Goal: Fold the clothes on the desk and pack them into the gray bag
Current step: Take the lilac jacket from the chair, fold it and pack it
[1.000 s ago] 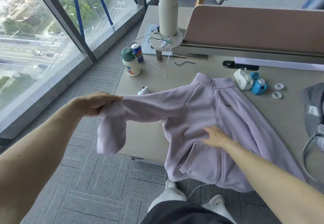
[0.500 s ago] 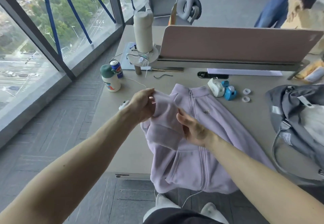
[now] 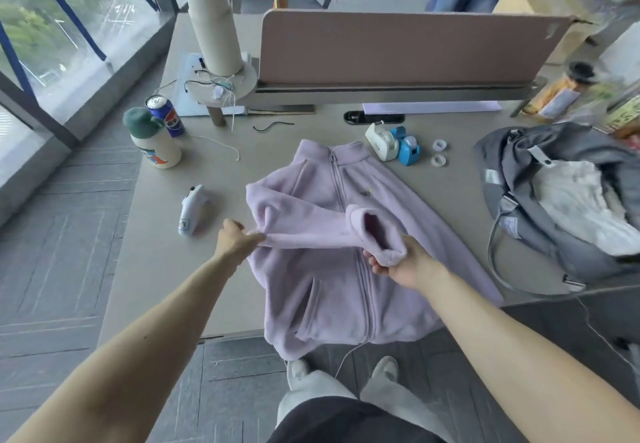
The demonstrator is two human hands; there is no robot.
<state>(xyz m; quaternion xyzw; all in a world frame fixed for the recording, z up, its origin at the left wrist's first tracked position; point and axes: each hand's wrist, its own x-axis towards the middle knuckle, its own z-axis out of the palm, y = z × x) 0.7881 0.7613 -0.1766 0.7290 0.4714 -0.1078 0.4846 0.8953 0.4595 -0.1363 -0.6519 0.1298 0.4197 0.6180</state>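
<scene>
Left hand (image 3: 237, 240) pinched the sleeve (image 3: 311, 231) fold; right hand (image 3: 403, 259) gripped its cuff. Recommended: lay sleeve flat across the jacket (image 3: 332, 290), smoothing creases before the next fold.

Lilac fleece jacket (image 3: 332, 290) zipped, sleeve folded across, gray bag (image 3: 540, 234) open alongside
</scene>
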